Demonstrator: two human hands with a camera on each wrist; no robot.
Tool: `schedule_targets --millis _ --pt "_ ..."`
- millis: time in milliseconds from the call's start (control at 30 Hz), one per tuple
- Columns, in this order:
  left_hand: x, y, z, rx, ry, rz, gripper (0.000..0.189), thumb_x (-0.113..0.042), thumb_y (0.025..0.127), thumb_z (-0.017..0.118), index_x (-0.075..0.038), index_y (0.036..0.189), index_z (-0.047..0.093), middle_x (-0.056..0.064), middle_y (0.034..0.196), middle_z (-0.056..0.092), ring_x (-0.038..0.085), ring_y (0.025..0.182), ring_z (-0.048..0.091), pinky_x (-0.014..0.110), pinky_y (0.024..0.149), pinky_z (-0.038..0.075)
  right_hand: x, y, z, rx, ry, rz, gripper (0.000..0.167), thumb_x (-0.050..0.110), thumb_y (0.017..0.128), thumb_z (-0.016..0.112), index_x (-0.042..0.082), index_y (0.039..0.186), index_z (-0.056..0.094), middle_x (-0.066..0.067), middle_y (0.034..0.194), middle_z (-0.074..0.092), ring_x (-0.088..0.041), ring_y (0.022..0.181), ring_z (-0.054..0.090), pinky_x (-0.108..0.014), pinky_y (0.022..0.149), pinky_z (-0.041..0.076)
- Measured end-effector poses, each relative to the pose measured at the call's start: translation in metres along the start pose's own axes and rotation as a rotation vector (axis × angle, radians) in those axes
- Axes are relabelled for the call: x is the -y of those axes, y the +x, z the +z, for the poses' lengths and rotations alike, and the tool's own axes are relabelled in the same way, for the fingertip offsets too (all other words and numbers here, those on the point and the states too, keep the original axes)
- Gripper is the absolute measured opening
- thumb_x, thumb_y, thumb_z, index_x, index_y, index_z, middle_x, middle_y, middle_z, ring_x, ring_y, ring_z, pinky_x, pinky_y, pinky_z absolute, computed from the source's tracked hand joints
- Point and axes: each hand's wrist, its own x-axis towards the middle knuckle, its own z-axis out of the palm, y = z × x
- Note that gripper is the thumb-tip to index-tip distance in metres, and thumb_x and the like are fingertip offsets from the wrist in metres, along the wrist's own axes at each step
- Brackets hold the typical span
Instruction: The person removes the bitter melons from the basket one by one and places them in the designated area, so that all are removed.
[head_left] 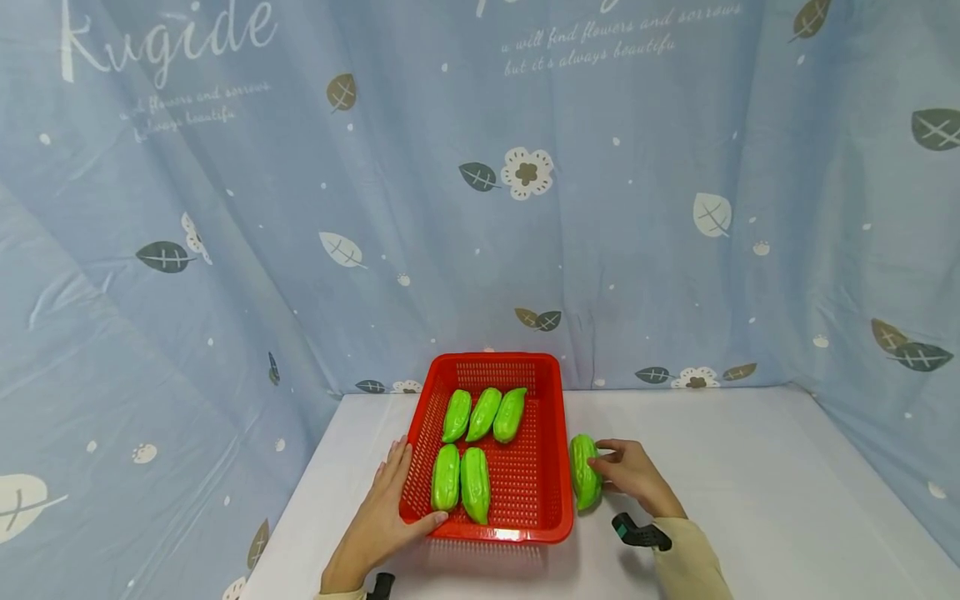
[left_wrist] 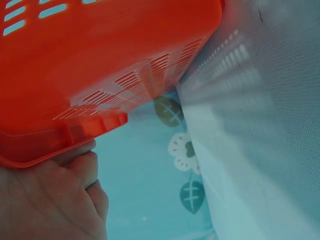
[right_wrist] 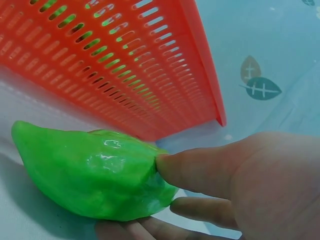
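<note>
Fingers of the left hand [head_left: 377, 518] lie nearly straight against the red basket [head_left: 495, 357] around its eight o'clock, and a light touch there might let it slide if bumped. Inside, five green gourds [head_left: 475, 485] spread from seven to twelve o'clock could roll with such a jolt; just outside, near three o'clock, the right hand [head_left: 636, 477] pinches a sixth gourd [head_left: 582, 472], whose glossy skin might slip.

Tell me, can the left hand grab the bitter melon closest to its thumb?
Probably yes. The left hand touches the red plastic basket, and that bitter melon lies just inside. Nothing covers the open top; the fingers would only have to come over the side.
</note>
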Motion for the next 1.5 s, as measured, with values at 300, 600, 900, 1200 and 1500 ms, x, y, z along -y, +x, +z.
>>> schedule_targets --millis 300,600,900,1200,1500 --pt "0.001 0.001 0.0 -0.007 0.01 0.006 0.12 -0.067 0.078 0.076 -0.01 0.167 0.017 0.009 0.176 0.015 0.035 0.163 0.015 0.062 0.129 0.019 0.003 -0.002 0.001 0.01 -0.006 0.001 0.053 0.012 0.097 0.068 -0.014 0.14 0.052 -0.031 0.122 0.067 -0.03 0.097 0.075 -0.045 0.081 0.065" --pt "0.0 0.001 0.0 0.005 0.007 -0.011 0.122 -0.069 0.078 0.074 -0.012 0.167 0.015 0.009 0.176 0.014 0.035 0.163 0.013 0.061 0.129 0.018 0.001 -0.003 -0.006 0.006 -0.024 -0.007 0.054 0.016 0.099 0.064 -0.011 0.144 0.05 -0.031 0.13 0.062 -0.029 0.098 0.073 -0.044 0.083 0.065" --pt "-0.001 0.001 0.0 0.01 0.013 -0.013 0.121 -0.069 0.079 0.074 -0.011 0.167 0.014 0.007 0.176 0.012 0.033 0.164 0.012 0.062 0.13 0.017 0.002 -0.006 -0.013 -0.022 -0.068 -0.024 0.052 0.019 0.101 0.064 -0.009 0.143 0.052 -0.029 0.129 0.064 -0.03 0.1 0.072 -0.041 0.081 0.065" --pt "0.001 0.001 0.001 -0.02 0.037 0.013 0.121 -0.067 0.078 0.076 -0.009 0.167 0.017 0.007 0.176 0.014 0.035 0.163 0.015 0.061 0.129 0.018 0.021 -0.018 -0.022 -0.048 -0.097 -0.133 0.052 0.022 0.102 0.065 -0.009 0.143 0.054 -0.026 0.128 0.068 -0.032 0.107 0.071 -0.036 0.081 0.064" --pt "0.002 0.001 0.0 -0.039 0.078 0.051 0.118 -0.068 0.08 0.074 -0.005 0.165 0.02 0.011 0.175 0.017 0.036 0.162 0.017 0.064 0.127 0.023 0.049 -0.031 -0.024 -0.098 -0.134 -0.199 0.049 0.026 0.103 0.064 -0.003 0.143 0.058 -0.025 0.135 0.066 -0.036 0.115 0.07 -0.04 0.089 0.064"
